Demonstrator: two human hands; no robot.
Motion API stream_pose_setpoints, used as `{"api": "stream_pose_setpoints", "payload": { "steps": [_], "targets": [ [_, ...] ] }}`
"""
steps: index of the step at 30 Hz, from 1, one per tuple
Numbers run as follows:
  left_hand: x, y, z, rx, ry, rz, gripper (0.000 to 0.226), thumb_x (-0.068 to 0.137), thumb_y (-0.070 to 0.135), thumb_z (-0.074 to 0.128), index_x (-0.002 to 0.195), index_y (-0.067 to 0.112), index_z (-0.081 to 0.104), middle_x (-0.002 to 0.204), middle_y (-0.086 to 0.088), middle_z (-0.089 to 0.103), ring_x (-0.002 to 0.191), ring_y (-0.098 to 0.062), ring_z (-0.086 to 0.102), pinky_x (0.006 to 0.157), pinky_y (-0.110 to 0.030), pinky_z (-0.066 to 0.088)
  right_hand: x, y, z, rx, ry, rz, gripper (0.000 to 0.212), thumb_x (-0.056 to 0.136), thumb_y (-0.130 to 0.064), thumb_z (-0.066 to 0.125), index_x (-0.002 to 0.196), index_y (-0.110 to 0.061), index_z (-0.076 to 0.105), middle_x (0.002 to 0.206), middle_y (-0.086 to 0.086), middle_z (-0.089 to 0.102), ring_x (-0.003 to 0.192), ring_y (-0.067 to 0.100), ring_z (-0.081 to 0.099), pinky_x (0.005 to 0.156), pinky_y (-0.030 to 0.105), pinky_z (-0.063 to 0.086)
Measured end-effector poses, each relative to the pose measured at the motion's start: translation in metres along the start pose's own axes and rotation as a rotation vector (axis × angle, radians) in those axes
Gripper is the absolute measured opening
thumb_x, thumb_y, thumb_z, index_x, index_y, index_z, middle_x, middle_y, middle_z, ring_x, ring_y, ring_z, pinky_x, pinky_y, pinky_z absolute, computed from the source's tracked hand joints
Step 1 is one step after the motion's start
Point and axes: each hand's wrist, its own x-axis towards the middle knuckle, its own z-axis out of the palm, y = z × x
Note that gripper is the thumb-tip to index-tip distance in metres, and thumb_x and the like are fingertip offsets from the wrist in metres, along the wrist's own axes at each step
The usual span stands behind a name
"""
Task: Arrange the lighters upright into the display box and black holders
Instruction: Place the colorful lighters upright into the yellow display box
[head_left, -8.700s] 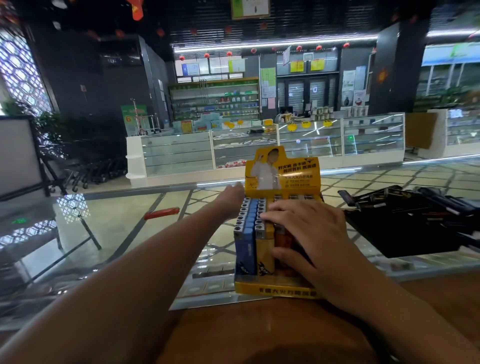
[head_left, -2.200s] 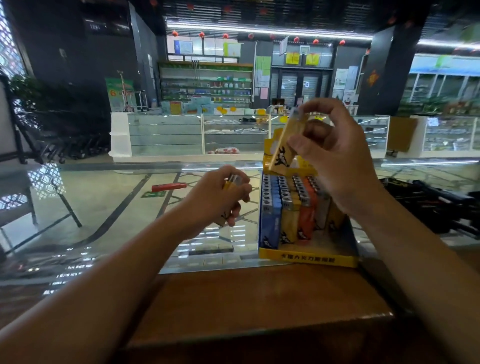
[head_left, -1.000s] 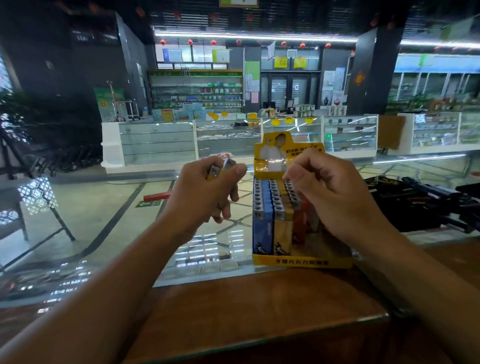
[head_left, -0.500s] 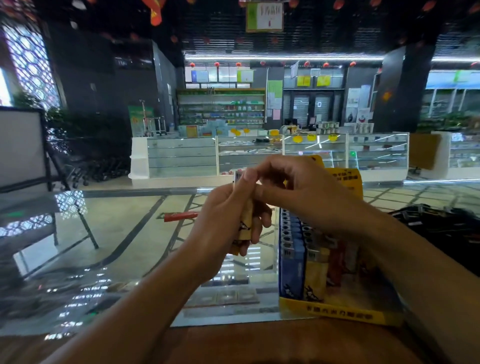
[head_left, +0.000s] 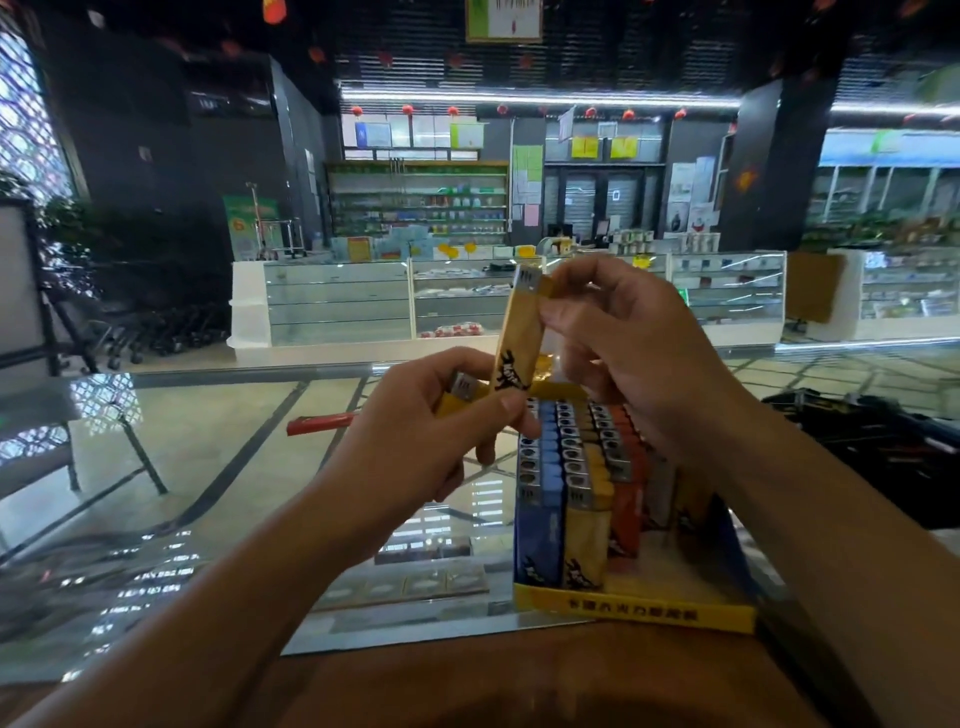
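Note:
A yellow display box (head_left: 634, 613) stands on the glass counter with rows of blue, yellow and orange lighters (head_left: 571, 488) upright in it; its right side has open floor. My right hand (head_left: 639, 353) pinches a yellow lighter (head_left: 519, 332), held nearly upright above the box. My left hand (head_left: 431, 441) grips another yellow lighter (head_left: 460, 395), its metal top showing above my fingers, just left of the box. The black holders (head_left: 883, 447) lie at the right, with dark lighters in them.
A red lighter (head_left: 322, 425) lies alone on the glass counter (head_left: 208, 467) to the far left. A wooden ledge (head_left: 519, 675) runs along the near edge. Shop display cases stand across the aisle beyond.
My right hand has drawn a yellow lighter out of my left hand's grip and raised it. My left hand still holds another one. The view has shifted slightly.

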Motion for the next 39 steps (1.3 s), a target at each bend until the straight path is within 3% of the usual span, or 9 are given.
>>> {"api": "stream_pose_setpoints", "payload": {
  "steps": [3, 7, 11, 13, 21, 26, 32, 36, 39],
  "targets": [
    [-0.001, 0.000, 0.000, -0.004, -0.016, 0.027, 0.013, 0.093, 0.025, 0.062, 0.085, 0.033, 0.069, 0.076, -0.002, 0.072, 0.056, -0.015, 0.046, 0.042, -0.023, 0.035, 0.000, -0.002, 0.000, -0.032, -0.034, -0.094, 0.024, 0.096, -0.004, 0.059, 0.116, -0.016, 0.056, 0.068, -0.008, 0.058, 0.043, 0.011, 0.039, 0.043, 0.024, 0.034],
    [0.000, 0.000, -0.001, 0.032, -0.007, 0.014, 0.006, 0.087, 0.034, 0.065, 0.085, 0.037, 0.070, 0.065, 0.001, 0.066, 0.052, -0.013, 0.047, 0.041, -0.022, 0.035, -0.002, -0.001, -0.004, -0.154, -0.103, -0.173, 0.025, 0.096, -0.005, 0.060, 0.117, -0.020, 0.059, 0.078, -0.005, 0.057, 0.045, 0.019, 0.036, 0.044, 0.027, 0.035],
    [0.002, -0.004, 0.000, -0.001, 0.052, 0.014, 0.009, 0.085, 0.037, 0.066, 0.089, 0.031, 0.071, 0.062, -0.001, 0.064, 0.049, -0.012, 0.043, 0.039, -0.021, 0.033, -0.001, -0.001, -0.010, -0.191, 0.010, -0.227, 0.024, 0.095, -0.003, 0.060, 0.112, -0.018, 0.061, 0.081, 0.013, 0.063, 0.052, 0.009, 0.051, 0.050, 0.019, 0.041],
    [0.004, -0.008, -0.002, -0.019, 0.112, -0.004, 0.005, 0.090, 0.029, 0.066, 0.089, 0.027, 0.071, 0.061, -0.001, 0.062, 0.048, -0.011, 0.042, 0.037, -0.021, 0.032, 0.003, 0.003, -0.018, -0.212, 0.073, -0.225, 0.022, 0.095, -0.004, 0.061, 0.110, -0.020, 0.060, 0.085, 0.016, 0.067, 0.056, 0.017, 0.055, 0.054, 0.020, 0.044],
    [0.007, -0.026, -0.004, 0.179, 0.116, -0.127, 0.004, 0.090, 0.024, 0.069, 0.094, 0.024, 0.068, 0.062, 0.002, 0.067, 0.046, -0.009, 0.047, 0.038, -0.023, 0.037, 0.013, 0.027, -0.047, -0.567, 0.099, -0.144, 0.020, 0.090, -0.015, 0.069, 0.106, -0.019, 0.057, 0.092, -0.003, 0.066, 0.077, 0.022, 0.060, 0.061, 0.022, 0.051],
    [0.008, -0.029, -0.004, 0.225, 0.156, -0.109, 0.006, 0.089, 0.025, 0.070, 0.094, 0.026, 0.067, 0.063, 0.003, 0.068, 0.043, -0.004, 0.048, 0.039, -0.020, 0.040, 0.014, 0.028, -0.050, -0.720, 0.052, -0.194, 0.020, 0.089, -0.016, 0.071, 0.104, -0.021, 0.059, 0.095, -0.009, 0.067, 0.073, 0.021, 0.058, 0.064, 0.029, 0.050],
    [0.010, -0.028, -0.008, 0.217, 0.182, -0.086, 0.001, 0.088, 0.026, 0.071, 0.089, 0.025, 0.070, 0.063, 0.003, 0.068, 0.044, -0.004, 0.051, 0.040, -0.021, 0.040, 0.016, 0.025, -0.053, -0.822, -0.020, -0.192, 0.020, 0.088, -0.018, 0.073, 0.102, -0.025, 0.061, 0.094, -0.017, 0.066, 0.069, 0.015, 0.056, 0.062, 0.024, 0.046],
    [0.009, -0.028, -0.007, 0.251, 0.173, -0.068, 0.005, 0.089, 0.027, 0.069, 0.084, 0.028, 0.071, 0.066, 0.003, 0.069, 0.045, -0.005, 0.053, 0.040, -0.021, 0.042, 0.016, 0.033, -0.052, -0.931, -0.147, -0.151, 0.021, 0.085, -0.021, 0.076, 0.104, -0.024, 0.066, 0.096, -0.013, 0.065, 0.084, -0.019, 0.056, 0.067, -0.001, 0.039],
    [0.008, -0.028, -0.006, 0.310, 0.161, -0.050, 0.009, 0.089, 0.026, 0.069, 0.080, 0.030, 0.071, 0.066, 0.006, 0.069, 0.046, -0.005, 0.053, 0.041, -0.019, 0.042, 0.019, 0.035, -0.053, -1.004, -0.200, -0.130, 0.018, 0.086, -0.024, 0.075, 0.102, -0.027, 0.068, 0.088, -0.018, 0.062, 0.079, -0.021, 0.052, 0.065, -0.004, 0.033]
  ]
}}
